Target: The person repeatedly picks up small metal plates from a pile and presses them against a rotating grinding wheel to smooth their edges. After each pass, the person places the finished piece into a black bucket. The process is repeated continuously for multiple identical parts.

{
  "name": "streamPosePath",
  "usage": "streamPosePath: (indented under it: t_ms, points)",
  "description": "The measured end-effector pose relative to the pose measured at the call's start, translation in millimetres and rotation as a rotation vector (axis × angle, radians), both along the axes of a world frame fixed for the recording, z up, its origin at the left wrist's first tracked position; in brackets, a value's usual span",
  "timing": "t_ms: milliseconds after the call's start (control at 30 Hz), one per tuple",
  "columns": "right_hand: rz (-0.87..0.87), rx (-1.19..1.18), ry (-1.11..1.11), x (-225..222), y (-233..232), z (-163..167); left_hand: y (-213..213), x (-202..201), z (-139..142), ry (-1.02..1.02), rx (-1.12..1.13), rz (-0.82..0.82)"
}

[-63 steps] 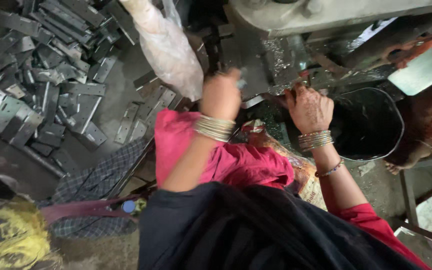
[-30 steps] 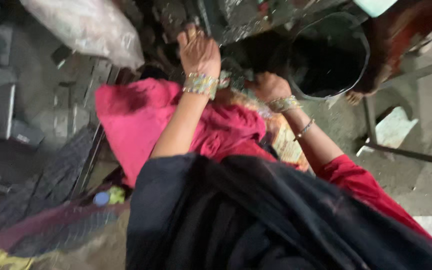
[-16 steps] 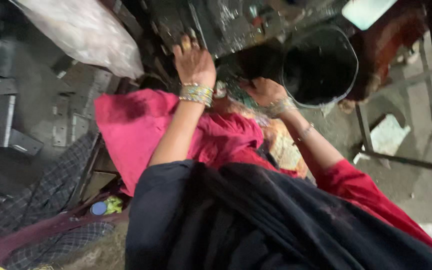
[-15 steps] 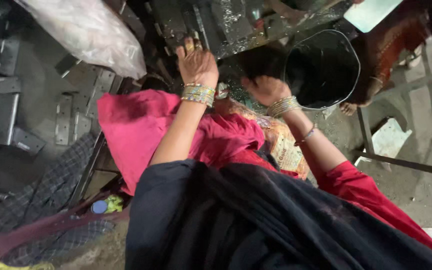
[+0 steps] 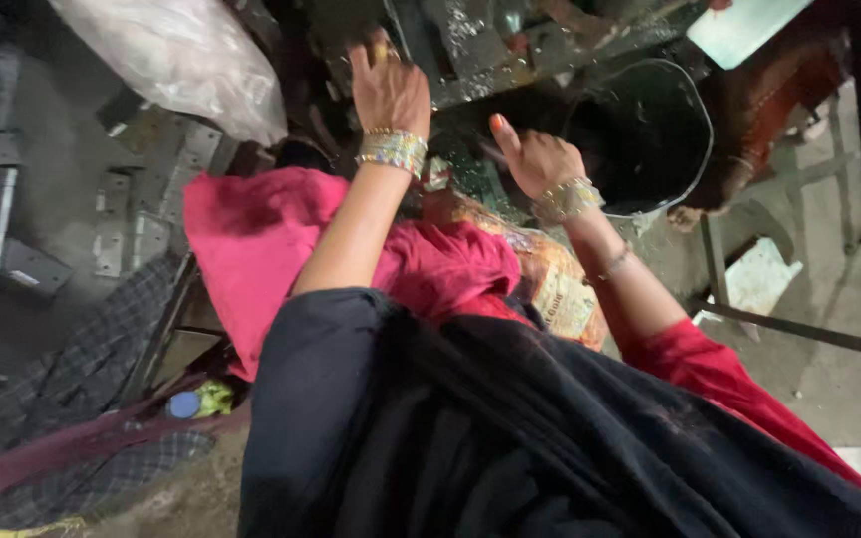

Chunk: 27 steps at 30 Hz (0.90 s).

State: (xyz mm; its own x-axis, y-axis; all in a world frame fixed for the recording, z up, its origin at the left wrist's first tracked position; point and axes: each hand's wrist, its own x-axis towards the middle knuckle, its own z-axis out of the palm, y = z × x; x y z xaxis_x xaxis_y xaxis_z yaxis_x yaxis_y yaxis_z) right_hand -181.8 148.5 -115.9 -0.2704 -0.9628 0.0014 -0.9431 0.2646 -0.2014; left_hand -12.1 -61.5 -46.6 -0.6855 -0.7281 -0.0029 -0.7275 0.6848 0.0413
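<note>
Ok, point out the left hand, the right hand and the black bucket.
left hand [image 5: 391, 92], head view, on the back of the hand.
right hand [image 5: 538, 159], head view, on the back of the hand.
black bucket [image 5: 702, 122], head view, on its right rim.

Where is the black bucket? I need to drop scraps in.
In the head view, the black bucket sits upper right, just beyond the right hand.

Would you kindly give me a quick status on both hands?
Left hand up on the metal machine. Right hand beside the black bucket, grip unclear. Nothing between them.
</note>
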Motion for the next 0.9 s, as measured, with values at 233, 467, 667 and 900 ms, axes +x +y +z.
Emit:
streamPosePath:
  t_ms: [233, 467, 667, 900]
  points:
    - [0.163, -0.19, 0.19, 26.1, 27.2, -23.5, -2.4, -2.4, -25.7, 0.376, -0.315, 0.029]
    - [0.12, -0.058, 0.415, 5.3, 23.9, -23.2, -27.5, -18.3, -34.7, 0.169, -0.149, 0.055]
    - [0.231, -0.187, 0.274, 20.5, 27.0, -42.2, -35.1, -11.7, -24.1, 0.323, -0.411, 0.058]
    - [0.109, -0.097, 0.38, 4.3, 16.7, -10.0, -72.7, -20.3, -12.8, 0.172, -0.324, 0.111]
